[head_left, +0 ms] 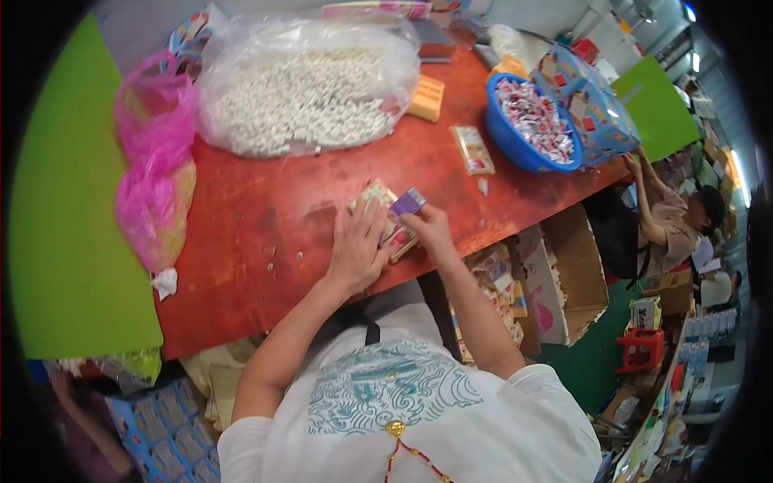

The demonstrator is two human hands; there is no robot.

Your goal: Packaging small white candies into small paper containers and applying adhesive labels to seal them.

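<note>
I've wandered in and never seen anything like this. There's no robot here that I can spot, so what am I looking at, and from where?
No machine is working here: these are a person's two bare hands. The single picture comes from a wide fisheye camera on their head, looking down, so straight edges bend near the rim.

The left hand lies spread over a small, pale rectangular pack. The right hand pinches a small, flat purple packet at the pack's upper right.

On the red tabletop stand a large clear plastic bag of small white pieces, a bright pink plastic bag on the left, and a round blue plastic bowl of small shiny wrapped packets on the right.
</note>
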